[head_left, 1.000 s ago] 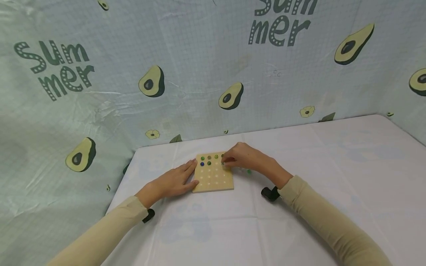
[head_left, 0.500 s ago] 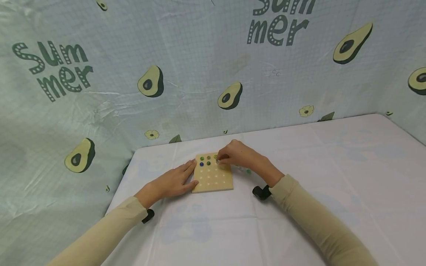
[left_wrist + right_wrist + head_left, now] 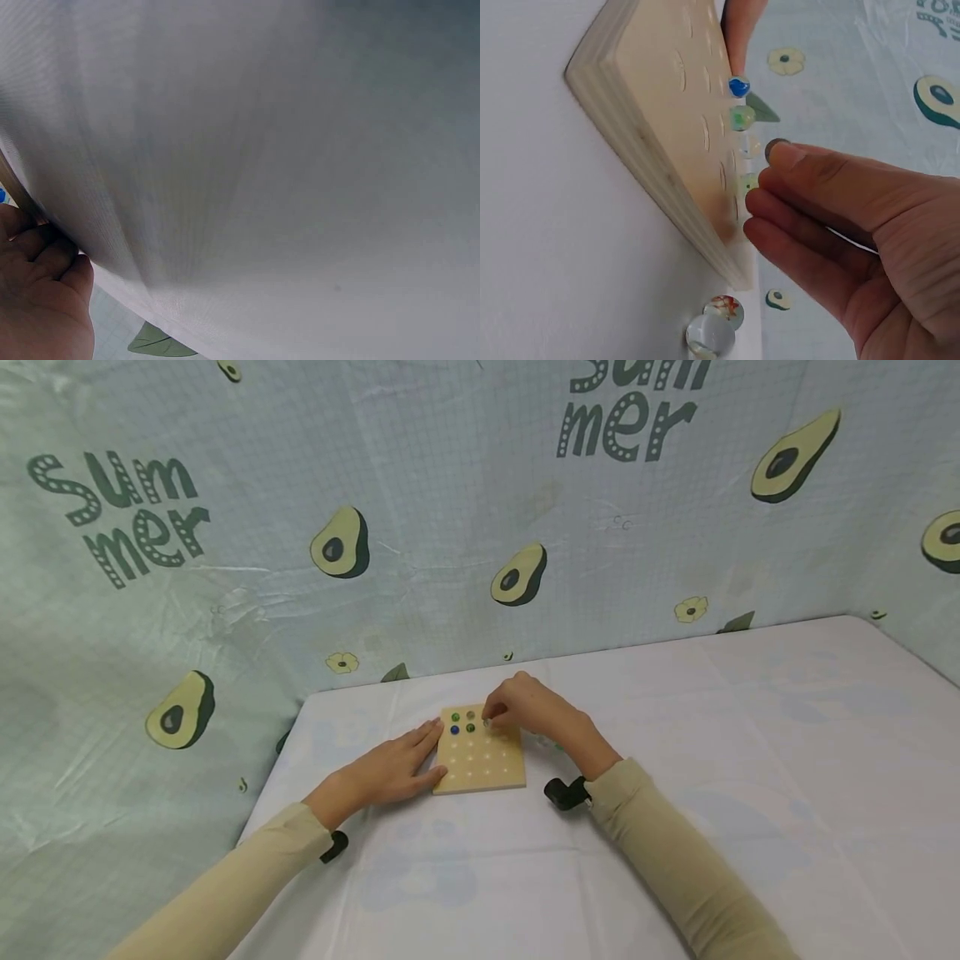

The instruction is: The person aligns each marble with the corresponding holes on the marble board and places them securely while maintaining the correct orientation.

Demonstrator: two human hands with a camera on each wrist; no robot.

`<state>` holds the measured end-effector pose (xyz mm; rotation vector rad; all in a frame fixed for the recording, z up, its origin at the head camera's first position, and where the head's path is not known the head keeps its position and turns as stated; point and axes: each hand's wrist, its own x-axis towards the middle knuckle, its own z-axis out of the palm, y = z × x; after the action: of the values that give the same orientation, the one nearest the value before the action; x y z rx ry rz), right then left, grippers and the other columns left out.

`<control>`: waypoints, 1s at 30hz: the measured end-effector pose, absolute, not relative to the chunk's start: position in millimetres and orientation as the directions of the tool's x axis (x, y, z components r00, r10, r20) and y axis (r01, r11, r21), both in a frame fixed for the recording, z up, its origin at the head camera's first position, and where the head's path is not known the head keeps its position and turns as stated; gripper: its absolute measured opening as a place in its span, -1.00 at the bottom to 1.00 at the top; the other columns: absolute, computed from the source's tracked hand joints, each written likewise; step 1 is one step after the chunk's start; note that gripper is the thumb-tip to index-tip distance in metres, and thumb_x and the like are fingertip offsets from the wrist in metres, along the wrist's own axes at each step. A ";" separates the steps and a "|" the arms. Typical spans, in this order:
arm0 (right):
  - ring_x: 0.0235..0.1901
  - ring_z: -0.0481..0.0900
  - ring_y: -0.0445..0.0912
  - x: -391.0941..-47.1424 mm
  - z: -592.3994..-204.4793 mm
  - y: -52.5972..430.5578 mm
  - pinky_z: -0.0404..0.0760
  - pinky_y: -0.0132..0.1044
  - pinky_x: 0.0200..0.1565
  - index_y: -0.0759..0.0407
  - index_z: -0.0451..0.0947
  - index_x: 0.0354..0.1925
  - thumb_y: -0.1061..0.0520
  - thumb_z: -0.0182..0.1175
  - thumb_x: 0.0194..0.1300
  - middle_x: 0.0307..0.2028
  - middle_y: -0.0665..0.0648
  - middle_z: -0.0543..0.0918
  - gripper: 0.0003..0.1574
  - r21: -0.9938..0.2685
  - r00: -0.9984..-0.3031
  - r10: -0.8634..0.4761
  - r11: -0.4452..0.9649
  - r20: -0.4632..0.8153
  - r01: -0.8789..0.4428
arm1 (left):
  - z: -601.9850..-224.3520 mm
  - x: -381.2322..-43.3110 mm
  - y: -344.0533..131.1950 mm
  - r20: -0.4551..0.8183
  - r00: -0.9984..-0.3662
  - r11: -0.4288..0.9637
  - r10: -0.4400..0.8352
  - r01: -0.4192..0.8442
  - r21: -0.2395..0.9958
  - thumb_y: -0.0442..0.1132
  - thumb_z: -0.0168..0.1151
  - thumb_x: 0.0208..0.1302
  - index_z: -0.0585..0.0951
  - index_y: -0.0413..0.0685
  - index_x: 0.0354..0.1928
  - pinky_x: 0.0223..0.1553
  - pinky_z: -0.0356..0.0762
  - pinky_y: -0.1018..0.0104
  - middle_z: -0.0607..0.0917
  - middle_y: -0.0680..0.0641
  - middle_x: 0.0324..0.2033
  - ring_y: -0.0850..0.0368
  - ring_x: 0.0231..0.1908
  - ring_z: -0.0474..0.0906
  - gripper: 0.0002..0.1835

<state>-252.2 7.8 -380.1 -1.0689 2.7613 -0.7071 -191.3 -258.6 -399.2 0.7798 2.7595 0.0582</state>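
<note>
A pale wooden board [image 3: 480, 768] with rows of shallow round holes lies on the table. My left hand [image 3: 401, 764] rests at its left edge, fingers extended; in the left wrist view, part of the hand [image 3: 41, 292] shows beside the board's edge. My right hand [image 3: 521, 706] is over the board's far right part, thumb and fingertips pinching a small glass marble [image 3: 487, 723], mostly hidden by them. Green marbles [image 3: 455, 717] and a blue marble [image 3: 454, 730] sit in the far rows. In the right wrist view, my thumb tip is close by a clear marble [image 3: 748, 146].
Loose glass marbles [image 3: 710, 335] lie on the white cloth [image 3: 480, 877] just right of the board. Behind the table hangs a pale sheet [image 3: 420, 568] printed with avocados. Both wrists carry black cameras [image 3: 566, 793].
My right hand has moved left over the board with the marble at its fingertips, from the right-hand column toward the third one. My left hand has stayed in place.
</note>
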 end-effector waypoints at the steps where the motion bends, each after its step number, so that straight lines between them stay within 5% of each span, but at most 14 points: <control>1: -0.31 0.64 -0.25 -252.3 -380.2 7.4 0.64 -0.38 -0.18 0.12 0.81 -0.11 0.13 0.43 0.29 -0.25 -0.01 0.80 -0.80 -0.460 -0.760 -0.646 0.656 0.067 -0.598 | -399.1 -191.3 -258.4 -0.254 -0.819 0.856 0.515 0.505 0.108 0.33 -0.20 0.54 -0.12 -0.17 0.62 0.50 0.10 -0.02 -0.05 -0.16 0.61 -0.08 0.58 -0.07 -0.08; 8: -0.33 0.60 -0.21 -253.8 -382.1 4.3 0.63 -0.36 -0.20 0.10 0.81 -0.10 0.15 0.43 0.29 -0.26 -0.02 0.79 -0.80 -0.507 -0.802 -0.596 0.678 0.045 -0.532 | -397.7 -191.1 -258.8 -0.238 -0.817 0.851 0.525 0.511 0.122 0.29 -0.17 0.56 -0.09 -0.23 0.61 0.48 0.12 -0.06 -0.02 -0.21 0.60 -0.13 0.57 -0.03 -0.09; 30: -0.32 0.62 -0.23 -256.7 -384.4 -1.4 0.62 -0.36 -0.20 0.06 0.83 -0.14 0.08 0.44 0.28 -0.24 -0.03 0.80 -0.81 -0.402 -0.786 -0.618 0.710 0.040 -0.579 | -399.0 -191.0 -257.5 -0.240 -0.814 0.848 0.529 0.514 0.127 0.28 -0.16 0.56 -0.10 -0.21 0.62 0.49 0.12 -0.04 -0.02 -0.20 0.60 -0.12 0.57 -0.04 -0.10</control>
<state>-256.7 -1.4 -384.4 -0.9870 2.8142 -0.6113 -191.0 -257.5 -399.0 0.7948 2.7595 0.0813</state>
